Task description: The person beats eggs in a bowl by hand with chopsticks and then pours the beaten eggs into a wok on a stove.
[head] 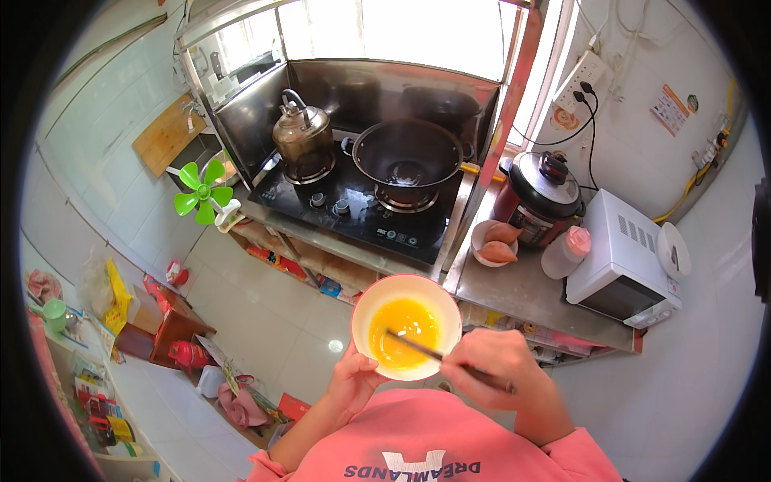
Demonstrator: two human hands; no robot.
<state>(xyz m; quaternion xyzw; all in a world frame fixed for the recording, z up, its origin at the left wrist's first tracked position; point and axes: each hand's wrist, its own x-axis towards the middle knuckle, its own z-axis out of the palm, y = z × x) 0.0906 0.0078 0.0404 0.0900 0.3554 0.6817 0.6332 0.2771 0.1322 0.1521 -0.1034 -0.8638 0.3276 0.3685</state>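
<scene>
Held up in front of my chest is a white bowl with a red rim. Yellow beaten egg lies in it, with small bubbles on its surface. My left hand grips the bowl at its lower left, the thumb over the rim. In my right hand are dark chopsticks, slanting over the bowl's right rim with their tips in the egg. Beyond the bowl, a black wok sits on the right burner of the gas stove. A little liquid shows at the wok's bottom.
A metal kettle stands on the left burner. A green-bladed fan juts out at the stove's left corner. On the right-hand counter are a bowl of sweet potatoes, a pressure cooker, a pink-capped bottle and a microwave.
</scene>
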